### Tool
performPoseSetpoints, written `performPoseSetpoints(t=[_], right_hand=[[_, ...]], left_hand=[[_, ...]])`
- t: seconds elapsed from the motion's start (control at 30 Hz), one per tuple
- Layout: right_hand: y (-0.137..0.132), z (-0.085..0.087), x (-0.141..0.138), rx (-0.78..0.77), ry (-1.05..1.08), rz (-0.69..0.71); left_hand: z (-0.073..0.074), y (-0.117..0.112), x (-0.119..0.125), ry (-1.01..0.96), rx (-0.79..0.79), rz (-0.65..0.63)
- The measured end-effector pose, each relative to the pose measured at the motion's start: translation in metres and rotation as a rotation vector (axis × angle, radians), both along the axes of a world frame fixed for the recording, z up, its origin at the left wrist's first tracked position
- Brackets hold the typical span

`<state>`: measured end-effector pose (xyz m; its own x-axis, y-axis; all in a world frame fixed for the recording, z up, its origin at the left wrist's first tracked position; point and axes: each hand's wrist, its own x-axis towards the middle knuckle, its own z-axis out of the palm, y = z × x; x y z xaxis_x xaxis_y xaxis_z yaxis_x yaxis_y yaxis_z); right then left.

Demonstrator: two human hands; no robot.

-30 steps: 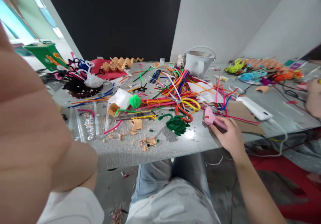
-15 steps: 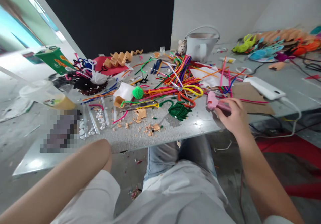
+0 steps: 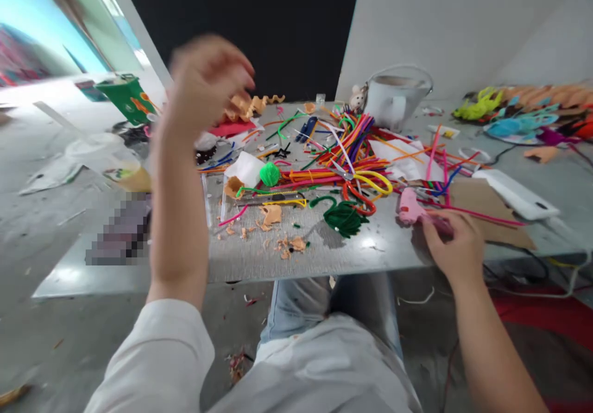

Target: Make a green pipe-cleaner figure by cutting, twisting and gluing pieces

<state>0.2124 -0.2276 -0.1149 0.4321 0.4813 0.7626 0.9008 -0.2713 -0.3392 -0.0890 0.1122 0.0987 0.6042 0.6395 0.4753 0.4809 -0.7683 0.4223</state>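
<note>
Hands apart | left hand [image 3: 206,86] raised, blurred, grip unclear | right hand [image 3: 449,246] closes on pink glue gun [image 3: 410,207] — kept handy near the counter [image 3: 250,258]'s front right edge

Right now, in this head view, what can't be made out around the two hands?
Head view:
- The blurred, moving left hand: its fingers are smeared by motion.
- The pink plastic glue gun: the right hand covers its grip.
- Behind the left hand: whatever it blocks.
- The pixelated purple-grey patch: pixelation hides its contents.
</note>
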Motion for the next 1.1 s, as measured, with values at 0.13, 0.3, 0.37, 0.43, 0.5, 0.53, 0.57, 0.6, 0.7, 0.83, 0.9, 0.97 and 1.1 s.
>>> performPoseSetpoints(t=[0.13,0.3,0.37,0.43,0.5,0.53,0.57,0.6,0.7,0.83,0.9,0.97,1.1], right_hand=[[0.002,-0.002,0.002,-0.002,-0.015,-0.006],[0.002,0.000,0.000,-0.006,0.016,-0.011],[0.001,0.001,0.000,-0.016,0.022,-0.022],[0.001,0.001,-0.001,-0.010,0.018,-0.028],[0.001,0.001,-0.001,-0.006,0.018,-0.025],[0.001,0.001,-0.001,-0.013,0.024,-0.022],[0.001,0.001,-0.001,-0.009,0.029,-0.023],[0.001,0.001,-0.002,-0.017,0.037,-0.023],[0.001,0.003,-0.002,-0.025,0.051,-0.027],[0.002,0.002,-0.001,-0.015,0.064,-0.045],[0.002,0.001,-0.001,-0.011,0.067,-0.038],[0.002,0.000,-0.002,0.002,0.055,-0.041],[0.002,0.000,-0.004,0.057,0.008,-0.086]], left_hand=[[-0.058,0.044,0.042,0.477,-0.030,0.148],[-0.109,0.078,0.059,0.567,-0.063,0.211],[-0.111,0.081,0.056,0.581,-0.072,0.246],[-0.109,0.080,0.054,0.599,-0.084,0.261],[-0.108,0.078,0.053,0.618,-0.096,0.276],[-0.108,0.077,0.054,0.626,-0.100,0.286],[-0.110,0.076,0.054,0.633,-0.102,0.296],[-0.111,0.075,0.055,0.637,-0.105,0.303],[-0.116,0.075,0.058,0.637,-0.105,0.310],[-0.124,0.081,0.068,0.622,-0.099,0.331],[-0.128,0.084,0.072,0.613,-0.105,0.355],[-0.133,0.088,0.074,0.606,-0.108,0.371],[-0.133,0.094,0.070,0.607,-0.080,0.191]])
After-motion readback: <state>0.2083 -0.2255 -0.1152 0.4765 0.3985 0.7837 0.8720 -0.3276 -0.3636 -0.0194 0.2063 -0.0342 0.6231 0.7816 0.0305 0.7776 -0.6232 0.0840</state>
